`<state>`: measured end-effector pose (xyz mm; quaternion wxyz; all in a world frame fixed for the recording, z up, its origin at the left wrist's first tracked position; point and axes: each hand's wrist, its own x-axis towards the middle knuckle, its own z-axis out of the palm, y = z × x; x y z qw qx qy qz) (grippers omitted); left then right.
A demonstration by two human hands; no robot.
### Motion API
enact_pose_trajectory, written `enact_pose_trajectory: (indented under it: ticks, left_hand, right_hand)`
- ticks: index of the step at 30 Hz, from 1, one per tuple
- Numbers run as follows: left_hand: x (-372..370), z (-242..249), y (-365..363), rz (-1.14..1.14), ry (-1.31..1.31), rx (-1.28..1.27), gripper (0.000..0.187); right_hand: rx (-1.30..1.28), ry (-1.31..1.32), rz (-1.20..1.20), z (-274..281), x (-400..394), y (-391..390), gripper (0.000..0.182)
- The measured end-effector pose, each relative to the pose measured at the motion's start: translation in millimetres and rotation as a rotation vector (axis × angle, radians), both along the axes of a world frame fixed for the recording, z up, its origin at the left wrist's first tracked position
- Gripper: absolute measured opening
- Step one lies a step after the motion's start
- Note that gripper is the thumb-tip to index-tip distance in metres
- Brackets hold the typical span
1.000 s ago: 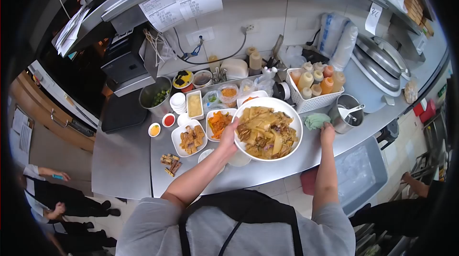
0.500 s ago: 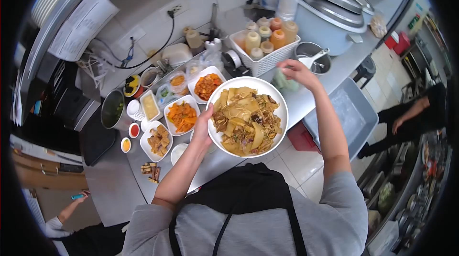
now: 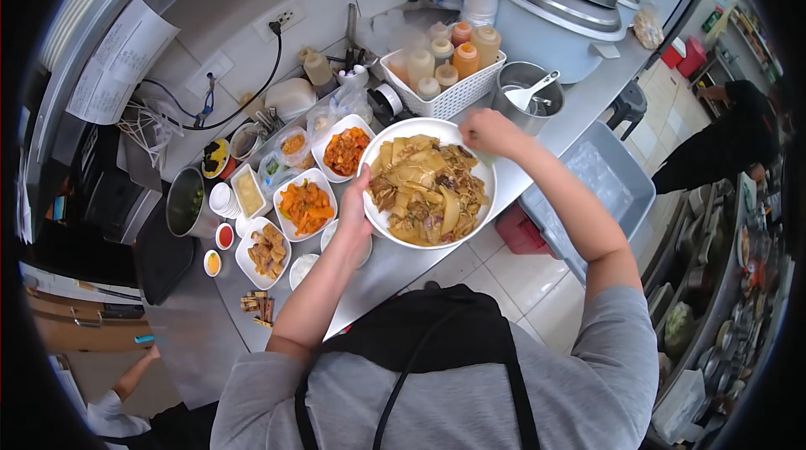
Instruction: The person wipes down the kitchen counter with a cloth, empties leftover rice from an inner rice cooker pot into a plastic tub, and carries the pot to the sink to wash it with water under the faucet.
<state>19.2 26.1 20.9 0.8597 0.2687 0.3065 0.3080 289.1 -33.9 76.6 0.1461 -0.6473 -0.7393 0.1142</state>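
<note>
A white plate (image 3: 388, 234) heaped with broad brown noodles (image 3: 430, 190) is held up in front of me, above the counter edge. My left hand (image 3: 356, 208) grips its left rim, closed on it. My right hand (image 3: 494, 133) is at the plate's upper right rim, fingers bent together and pointing at the noodles. Whatever those fingers may hold is hidden. Just behind the right hand stands a metal pot (image 3: 537, 118) with a white spoon (image 3: 531, 94) in it. Left of the plate are a dish of red chopped food (image 3: 346, 151) and a dish of orange food (image 3: 306, 205).
A white basket (image 3: 453, 98) of sauce bottles stands by the wall, near a large lidded grey tub (image 3: 550, 39). A dish of browned chunks (image 3: 267, 252) sits at the counter's left. A grey bin (image 3: 617, 177) is below right. Other people are at far right and lower left.
My right hand has moved left and down to the plate's rim, its fingers drawing together. The plate has shifted slightly up and left in view. Pale green stuff behind it is now hidden.
</note>
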Motion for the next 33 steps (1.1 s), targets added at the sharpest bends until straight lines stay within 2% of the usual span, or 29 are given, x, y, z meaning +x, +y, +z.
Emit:
enact_pose_trajectory:
  ticks: [1, 2, 4, 5, 7, 8, 9, 11, 13, 15, 17, 21, 25, 28, 30, 31, 33]
  left_hand:
    - [-1, 1, 2, 0.018, 0.02, 0.018, 0.045]
    - [-1, 2, 3, 0.027, 0.044, 0.026, 0.045]
    - [0, 2, 3, 0.033, 0.012, 0.017, 0.043]
    - [0, 1, 3, 0.038, -0.021, 0.011, 0.042]
    - [4, -5, 2, 0.042, -0.017, 0.011, 0.042]
    - [8, -8, 2, 0.034, -0.043, 0.003, 0.042]
    - [10, -9, 2, 0.038, -0.068, -0.005, 0.042]
    - [20, -7, 0, 0.065, -0.066, -0.059, 0.04]
    - [32, -14, -1, 0.15, -0.079, -0.086, 0.034]
    - [42, 0, -9, 0.2, -0.066, -0.092, 0.034]
    - [54, -26, -2, 0.22, -0.125, -0.035, 0.034]
    - [65, -55, 13, 0.274, -0.18, 0.021, 0.037]
    - [34, -27, 16, 0.31, -0.189, -0.014, 0.039]
    - [-18, -3, 12, 0.322, -0.199, -0.04, 0.039]
    - [-60, 11, 6, 0.334, -0.173, -0.087, 0.04]
    - [-84, 13, 3, 0.353, -0.166, -0.106, 0.041]
    - [-135, 6, -2, 0.411, -0.162, -0.059, 0.042]
  right_hand:
    - [-0.178, 0.004, -0.016, 4, 4, -5, 0.005]
    - [-0.181, 0.006, -0.015, 5, 13, -8, 0.005]
    - [-0.288, 0.287, -0.116, 7, 33, -12, 0.005]
    - [-0.291, 0.287, -0.118, -1, 35, -14, 0.005]
    - [0.146, 0.661, -0.18, -27, 35, -19, 0.007]
    - [0.171, 0.809, -0.186, -41, 30, -21, 0.009]
    - [0.164, 0.813, -0.174, -48, 25, -27, 0.009]
    - [0.407, 0.649, -0.32, -60, 18, -39, 0.012]
    - [0.461, 0.576, -0.456, -63, 8, -59, 0.012]
    - [0.497, 0.572, -0.622, -64, -11, -80, 0.012]
    - [0.546, 0.619, -0.696, -74, -27, -98, 0.014]
    - [0.504, 0.672, -0.708, -84, -56, -116, 0.013]
    - [0.567, 0.87, -0.69, -86, -31, -104, 0.009]
    - [0.612, 0.858, -0.758, -79, 2, -76, 0.012]
    - [0.456, 0.384, -0.556, -80, 21, -48, 0.015]
    - [0.456, 0.389, -0.54, -84, 16, -30, 0.015]
    - [0.583, -0.039, -0.383, -91, 4, 11, 0.017]
